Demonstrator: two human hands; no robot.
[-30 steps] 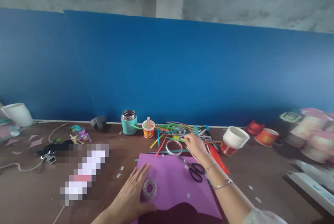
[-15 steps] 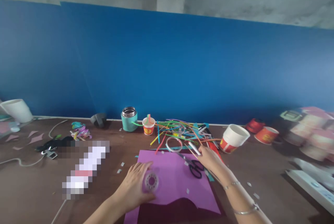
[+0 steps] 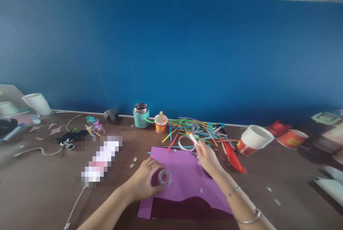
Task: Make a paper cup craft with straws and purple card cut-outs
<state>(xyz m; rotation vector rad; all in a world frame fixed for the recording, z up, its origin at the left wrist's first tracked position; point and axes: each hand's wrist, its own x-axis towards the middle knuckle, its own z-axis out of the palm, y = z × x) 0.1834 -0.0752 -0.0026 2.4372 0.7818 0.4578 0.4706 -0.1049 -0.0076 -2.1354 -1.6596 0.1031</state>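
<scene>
My left hand (image 3: pixel 147 178) is curled around a round, clear plastic piece (image 3: pixel 164 177) with a ring of small holes, at the left part of the purple paper sheet (image 3: pixel 179 172). Between the fingers of my right hand (image 3: pixel 207 156) is a white marker-like stick (image 3: pixel 193 139) with a red end, raised near the far edge of the sheet. Most of the black-handled scissors on the paper is hidden behind my right hand and forearm. A pale ring (image 3: pixel 187 143), perhaps a tape roll, lies just beyond the sheet.
Behind the sheet lies a pile of coloured straws (image 3: pixel 187 124), with a small paper cup (image 3: pixel 161 123) and a teal jar (image 3: pixel 141 116). Stacked paper cups (image 3: pixel 254 140) and a red packet (image 3: pixel 233 157) sit at right. Keys (image 3: pixel 69 145) and a white cable (image 3: pixel 76 203) lie left.
The view has shifted, so the table things appear farther right. My right hand has moved left relative to the sheet with the white stick, now covering the scissors. My left hand keeps the clear piece.
</scene>
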